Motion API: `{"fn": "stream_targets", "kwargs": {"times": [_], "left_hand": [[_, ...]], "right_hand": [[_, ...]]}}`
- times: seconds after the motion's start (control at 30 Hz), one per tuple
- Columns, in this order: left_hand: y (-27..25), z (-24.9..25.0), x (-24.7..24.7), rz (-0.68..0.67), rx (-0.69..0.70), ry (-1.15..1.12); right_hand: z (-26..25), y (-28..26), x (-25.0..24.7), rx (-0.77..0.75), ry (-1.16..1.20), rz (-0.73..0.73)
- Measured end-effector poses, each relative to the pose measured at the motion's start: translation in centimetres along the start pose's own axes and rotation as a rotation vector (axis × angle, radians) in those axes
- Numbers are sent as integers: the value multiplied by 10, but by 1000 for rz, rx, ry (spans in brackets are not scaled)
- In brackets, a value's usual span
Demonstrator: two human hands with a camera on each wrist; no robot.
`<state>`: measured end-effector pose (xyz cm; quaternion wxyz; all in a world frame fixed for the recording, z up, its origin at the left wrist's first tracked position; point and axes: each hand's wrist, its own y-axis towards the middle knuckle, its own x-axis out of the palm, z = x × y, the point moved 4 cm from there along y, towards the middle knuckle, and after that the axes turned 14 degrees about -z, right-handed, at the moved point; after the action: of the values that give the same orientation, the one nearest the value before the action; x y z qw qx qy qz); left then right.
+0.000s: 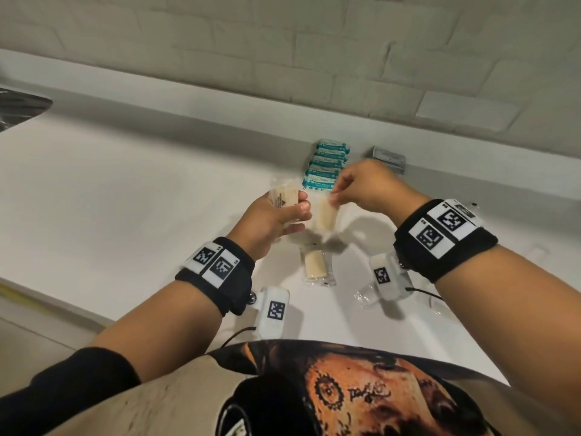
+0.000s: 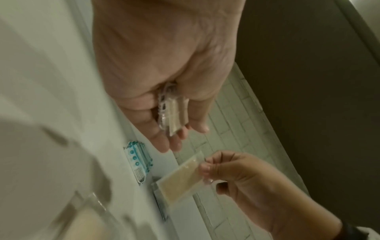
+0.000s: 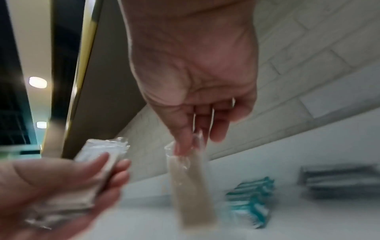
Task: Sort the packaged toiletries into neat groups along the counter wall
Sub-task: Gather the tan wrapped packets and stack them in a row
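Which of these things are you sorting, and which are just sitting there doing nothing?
Being sorted:
- cream packets in the left hand
- cream packet pinched by the right hand
- cream packet on the counter
- teal packets by the wall
- grey packets by the wall

Just there:
- tiled wall
- white counter

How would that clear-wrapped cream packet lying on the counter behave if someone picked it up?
The lying packet looks flat, so it probably won't roll. Its glossy wrap may be slippery. The similar packet dangles straight from the right hand's pinch, suggesting it is light and fairly stiff.
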<state>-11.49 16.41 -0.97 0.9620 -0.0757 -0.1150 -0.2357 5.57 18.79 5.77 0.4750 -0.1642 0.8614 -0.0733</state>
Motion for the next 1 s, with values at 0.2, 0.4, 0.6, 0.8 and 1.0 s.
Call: {"fn": "stream_targets", "kwargs": {"times": [0.2,0.4,0.6,0.8,1.0], "left_hand": [[-1,-13,-15,107,-81,-385],[-1,-15,-20,146,-77,-381],[-4,-18,-28,213,-87,-297],[5,-15,0,26,-82,-212],[4,-11,-5,76,-13,-185]], "right_hand": [[14,-1,12,101,-197,-115],[10,8,73,37,-300,-309],[3,11,46,-30,-34,-6],[-14,2,55,-97,375,-48],[2,1,50,-41,575,19]]}}
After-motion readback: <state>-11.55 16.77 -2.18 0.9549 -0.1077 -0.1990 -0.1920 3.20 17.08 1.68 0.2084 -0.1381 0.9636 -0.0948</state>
